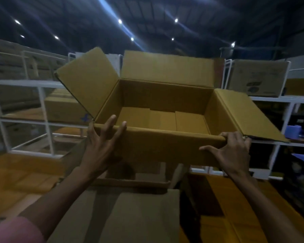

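Note:
An open brown cardboard box (165,148) is held up in front of me, its flaps spread out and nothing inside it. My left hand (100,146) is at the near left corner, with two fingers hooked over the front rim and the thumb on the left side. At the near right corner my right hand (232,149) grips the front rim, fingers curled over the edge and thumb pressed on the front wall. The box's underside is hidden.
White metal racks (40,106) with cardboard boxes stand to the left. More racks (281,100) on the right carry a printed carton (256,78). Flat cardboard sheets and closed boxes (130,214) lie below my arms. A blue object (293,131) sits on the right shelf.

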{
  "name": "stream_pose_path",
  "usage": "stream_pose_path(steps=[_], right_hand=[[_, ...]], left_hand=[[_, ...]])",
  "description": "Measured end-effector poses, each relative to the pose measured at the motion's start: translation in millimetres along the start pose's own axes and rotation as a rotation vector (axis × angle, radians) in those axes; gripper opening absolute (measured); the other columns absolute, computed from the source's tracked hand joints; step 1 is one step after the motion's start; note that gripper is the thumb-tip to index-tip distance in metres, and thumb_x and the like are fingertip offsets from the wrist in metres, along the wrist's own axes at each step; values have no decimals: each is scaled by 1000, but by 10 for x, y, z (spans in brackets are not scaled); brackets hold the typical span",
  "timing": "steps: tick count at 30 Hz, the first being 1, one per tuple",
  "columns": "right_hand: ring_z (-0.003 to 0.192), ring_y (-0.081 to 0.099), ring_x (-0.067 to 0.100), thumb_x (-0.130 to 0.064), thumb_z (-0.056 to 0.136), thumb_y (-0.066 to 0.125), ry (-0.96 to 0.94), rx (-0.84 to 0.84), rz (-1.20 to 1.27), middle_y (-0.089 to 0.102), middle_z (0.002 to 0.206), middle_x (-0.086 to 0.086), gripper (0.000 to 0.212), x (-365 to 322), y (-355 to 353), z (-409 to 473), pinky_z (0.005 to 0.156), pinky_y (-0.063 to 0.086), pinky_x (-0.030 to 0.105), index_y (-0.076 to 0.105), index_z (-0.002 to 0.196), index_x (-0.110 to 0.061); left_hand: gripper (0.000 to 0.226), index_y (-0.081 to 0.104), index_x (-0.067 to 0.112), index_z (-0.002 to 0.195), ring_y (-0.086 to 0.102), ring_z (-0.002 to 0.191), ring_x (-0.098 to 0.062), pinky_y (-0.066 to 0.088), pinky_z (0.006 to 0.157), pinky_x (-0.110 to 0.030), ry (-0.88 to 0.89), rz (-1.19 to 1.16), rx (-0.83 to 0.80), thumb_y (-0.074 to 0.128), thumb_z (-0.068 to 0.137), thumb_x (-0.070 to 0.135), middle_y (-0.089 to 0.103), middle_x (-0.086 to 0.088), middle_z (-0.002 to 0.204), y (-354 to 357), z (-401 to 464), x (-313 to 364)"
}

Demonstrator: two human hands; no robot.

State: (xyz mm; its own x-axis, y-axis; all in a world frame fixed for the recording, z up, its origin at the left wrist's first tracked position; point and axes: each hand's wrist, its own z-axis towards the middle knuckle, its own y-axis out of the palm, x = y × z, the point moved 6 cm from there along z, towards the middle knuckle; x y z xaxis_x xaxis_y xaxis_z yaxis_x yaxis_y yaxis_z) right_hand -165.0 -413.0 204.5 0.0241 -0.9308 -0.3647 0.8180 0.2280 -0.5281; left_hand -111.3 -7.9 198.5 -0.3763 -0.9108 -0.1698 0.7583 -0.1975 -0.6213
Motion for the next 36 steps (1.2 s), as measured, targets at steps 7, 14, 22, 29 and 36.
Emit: stream_pose_path(steps=[7,14,22,29,36], right_hand=[[100,45,27,-67,53,80,10,-4,38,61,104,12,80,-1042,521,-123,93,43,58,64,104,-7],[104,49,30,-70,56,77,2,-143,-16,62,107,12,83,-1322,1046,-191,95,41,51,65,109,-7],[106,52,28,-69,57,81,28,-298,11,59,110,9,80,-1305,1593,-122,94,39,46,61,110,-13],[107,44,25,-62,65,84,94,-380,-3,56,117,8,75,-1152,1935,-117,92,37,42,60,118,-15],[106,37,18,-58,65,86,119,-450,33,52,116,7,76,-1109,2244,-87,97,35,43,59,119,-12]], left_hand=[[138,14,32,158,12,135,-67,29,95,-85,-78,-12,-68,98,49,40,16,-17,159,159,-99,-1060],[117,30,31,149,14,136,-60,37,93,-81,-211,-133,-228,96,53,41,26,-15,151,616,-314,-1505],[108,29,33,146,13,136,-55,40,98,-76,-281,-128,-330,91,58,51,24,-8,148,971,-398,-1664],[107,25,35,146,13,138,-54,32,105,-72,-305,-154,-429,88,62,53,25,-8,150,1391,-408,-1643],[106,28,32,145,14,137,-54,28,107,-74,-339,-148,-494,90,61,51,27,-10,148,1748,-448,-1669]])
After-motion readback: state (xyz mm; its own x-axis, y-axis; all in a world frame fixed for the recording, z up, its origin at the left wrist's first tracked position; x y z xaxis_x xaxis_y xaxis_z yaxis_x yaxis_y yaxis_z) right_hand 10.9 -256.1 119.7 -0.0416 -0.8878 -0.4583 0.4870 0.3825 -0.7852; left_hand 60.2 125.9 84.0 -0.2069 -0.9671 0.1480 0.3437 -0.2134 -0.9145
